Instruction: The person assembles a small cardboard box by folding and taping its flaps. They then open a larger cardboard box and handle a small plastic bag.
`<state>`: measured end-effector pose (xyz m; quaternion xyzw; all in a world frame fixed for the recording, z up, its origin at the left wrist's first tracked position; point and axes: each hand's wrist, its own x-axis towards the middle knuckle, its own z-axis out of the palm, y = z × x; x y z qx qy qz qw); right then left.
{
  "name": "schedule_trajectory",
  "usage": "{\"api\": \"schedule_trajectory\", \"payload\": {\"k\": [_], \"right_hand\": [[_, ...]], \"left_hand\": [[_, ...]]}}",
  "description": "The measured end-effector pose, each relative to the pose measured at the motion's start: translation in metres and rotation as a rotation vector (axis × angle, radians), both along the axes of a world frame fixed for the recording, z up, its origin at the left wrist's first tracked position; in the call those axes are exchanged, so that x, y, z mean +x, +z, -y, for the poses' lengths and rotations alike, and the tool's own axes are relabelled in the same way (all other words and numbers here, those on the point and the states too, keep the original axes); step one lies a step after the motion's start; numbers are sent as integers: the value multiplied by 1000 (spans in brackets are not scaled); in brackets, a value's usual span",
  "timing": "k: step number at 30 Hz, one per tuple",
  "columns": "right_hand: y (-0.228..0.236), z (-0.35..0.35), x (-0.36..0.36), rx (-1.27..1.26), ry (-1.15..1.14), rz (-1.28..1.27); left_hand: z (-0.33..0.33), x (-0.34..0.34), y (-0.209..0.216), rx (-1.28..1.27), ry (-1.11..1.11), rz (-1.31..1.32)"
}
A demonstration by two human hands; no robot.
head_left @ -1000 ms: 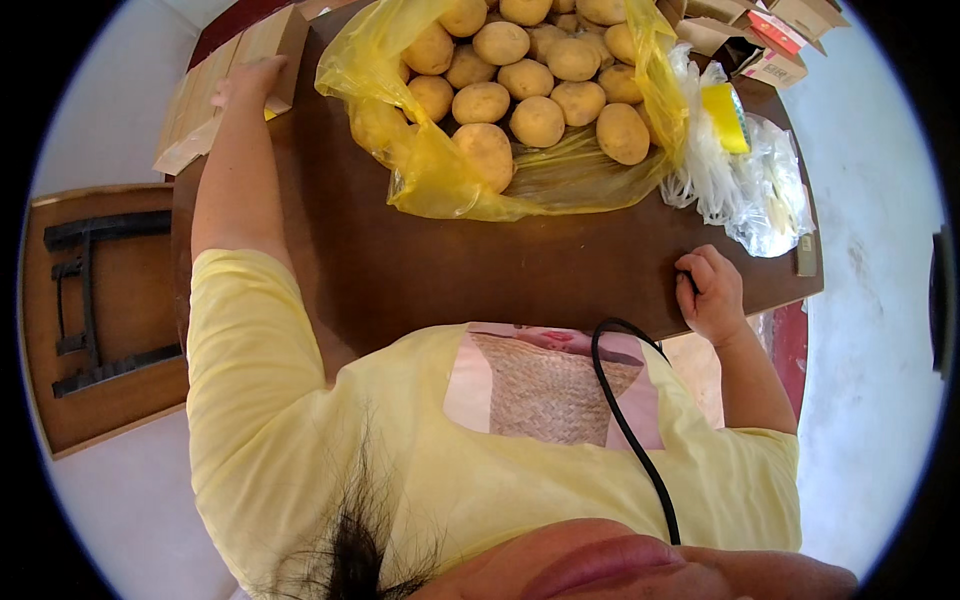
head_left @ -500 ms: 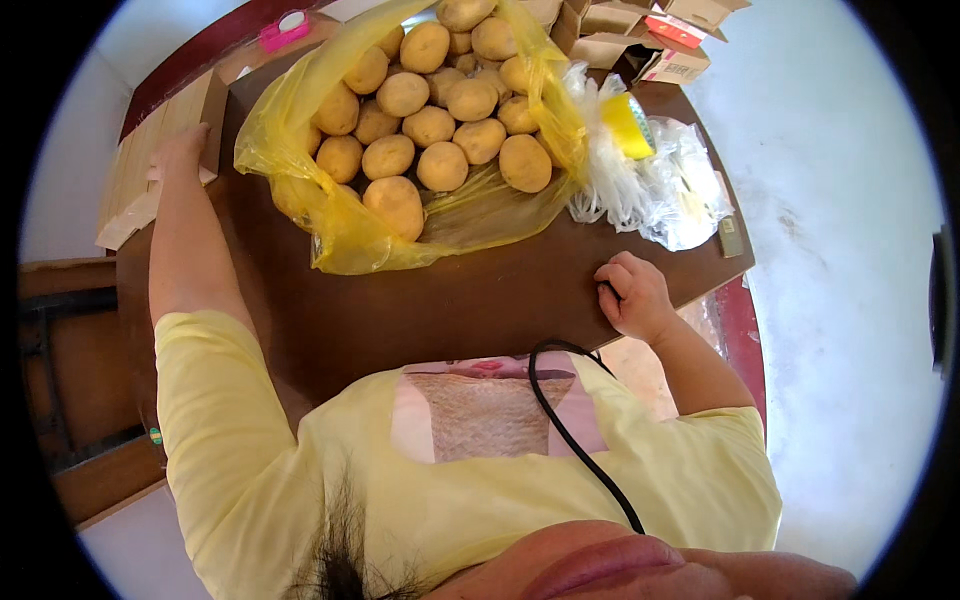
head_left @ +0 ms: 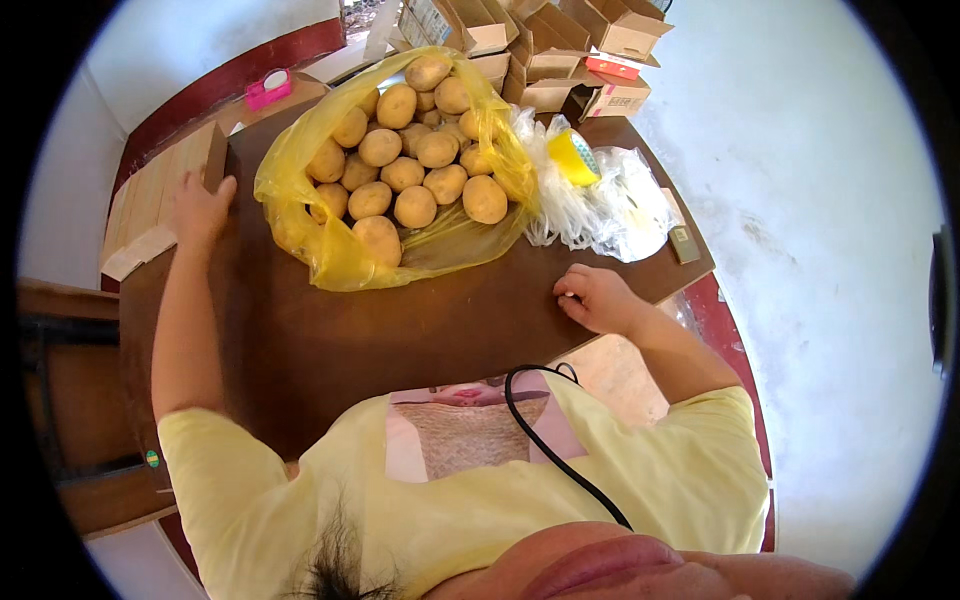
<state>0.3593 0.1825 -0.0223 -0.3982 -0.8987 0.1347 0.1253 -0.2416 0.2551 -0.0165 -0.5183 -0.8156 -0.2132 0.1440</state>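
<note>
My left hand is at the inner edge of a long tan cardboard box on the left of the table, thumb and fingers apart. Whether the fingertips touch the box is hard to tell. My right hand rests near the table's right edge with curled fingers; a small pale spot shows at them, but the inside of the hand is hidden. Between and beyond my hands lies a wide-mouthed yellow plastic bag with many potatoes in it.
Clear plastic bags lie right of the potatoes, with a yellow tape roll on them. Open cardboard boxes stand at the back. A pink object sits at the far left. A black cable hangs before my shirt.
My left hand has come off the tan box's top toward its inner edge, its fingers now apart. My right hand stays curled on the table. The view has shifted, showing more of the back.
</note>
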Motion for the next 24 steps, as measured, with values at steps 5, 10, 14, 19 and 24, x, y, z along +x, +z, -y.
{"api": "schedule_trajectory", "payload": {"k": [5,10,14,19,24], "right_hand": [[56,-44,5,124,-63,44],[129,-186,4,445,-509,234],[175,-298,11,553,-638,129],[204,-338,-24,361,-803,475],[195,-351,-22,314,-869,477]], "left_hand": [[125,61,-10,150,-412,248],[213,72,-32,265,-304,868],[241,84,-36,316,-265,923],[257,95,-26,325,-246,876],[261,87,-25,300,-209,861]]}}
